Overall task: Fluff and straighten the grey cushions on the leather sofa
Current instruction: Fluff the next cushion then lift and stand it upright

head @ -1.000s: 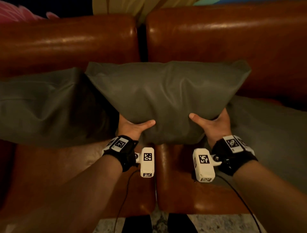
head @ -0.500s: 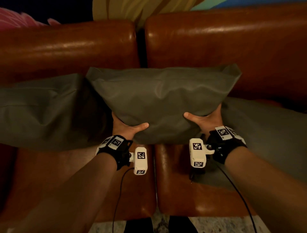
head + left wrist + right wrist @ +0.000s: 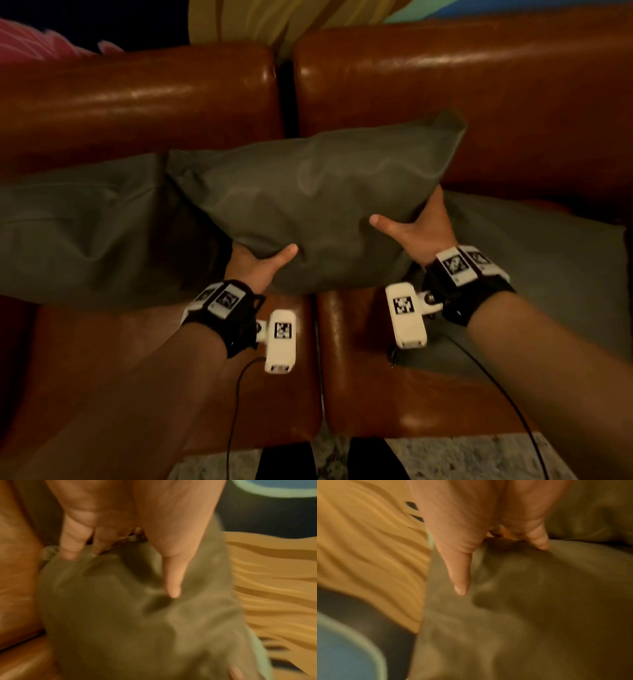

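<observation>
I hold a grey cushion (image 3: 318,192) up off the brown leather sofa (image 3: 479,102), tilted with its right end higher. My left hand (image 3: 260,262) grips its lower left edge, thumb on the front and fingers behind. My right hand (image 3: 411,229) grips the lower right edge the same way. In the left wrist view the left hand (image 3: 130,555) has its thumb pressed into the grey cushion (image 3: 137,628). The right wrist view shows the right hand (image 3: 488,555) pinching the grey cushion (image 3: 530,615). Both wrist views are blurred.
A second grey cushion (image 3: 78,229) leans at the left of the sofa and a third grey cushion (image 3: 548,274) lies on the right seat. The seat's front edge (image 3: 308,421) is near my legs. A coloured painted wall (image 3: 291,20) rises behind the sofa back.
The cushion has tilted: its right end and my right hand have gone up, while my left hand stays low. Both grips are unchanged.
</observation>
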